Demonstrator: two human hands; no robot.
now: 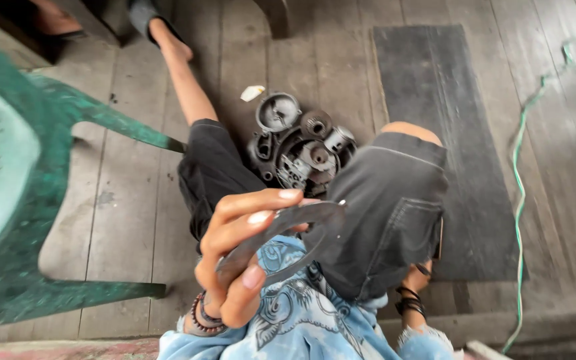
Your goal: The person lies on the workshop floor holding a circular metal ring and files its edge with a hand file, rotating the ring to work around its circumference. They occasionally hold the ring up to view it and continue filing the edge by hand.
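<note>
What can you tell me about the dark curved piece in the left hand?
The curved piece is a thin, flat strip, dark grey, bent in an arc like part of a ring or gasket; the material looks like worn rubber or dull metal. The left hand pinches its lower end between thumb and fingers, and the strip arcs up and right, then turns down, in front of the dark shorts. Its far end hangs free.

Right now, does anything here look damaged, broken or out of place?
The engine part lies taken apart on the wooden floor between the person's legs, its pieces loose. The left hand holds a dark curved strip. Nothing looks spilled.
</note>
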